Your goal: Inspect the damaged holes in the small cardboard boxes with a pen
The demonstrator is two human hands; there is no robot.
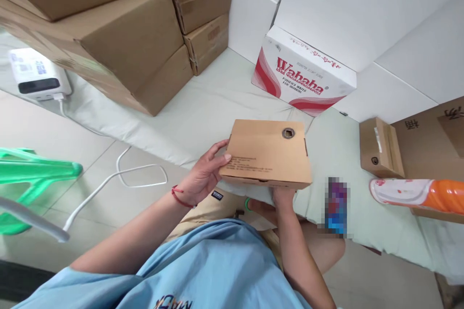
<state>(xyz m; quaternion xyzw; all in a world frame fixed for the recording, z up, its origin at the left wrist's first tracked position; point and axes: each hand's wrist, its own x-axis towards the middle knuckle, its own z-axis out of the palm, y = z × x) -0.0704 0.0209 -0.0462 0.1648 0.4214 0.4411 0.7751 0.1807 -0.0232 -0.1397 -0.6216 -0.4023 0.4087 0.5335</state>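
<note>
One hand, the left hand (206,174), grips the left end of a brown cardboard box (259,145), thumb on top by the near left corner, fingers (218,147) along the end. The right hand (283,197) goes under the near long side, right of its middle; its fingers are hidden, so I cannot tell how they sit. The box is between the hands, above the bed's (174,130) near edge, its long axis running left to right. Beyond it, a Wahaha water carton (290,75) stands toward the bed's far edge.
</note>
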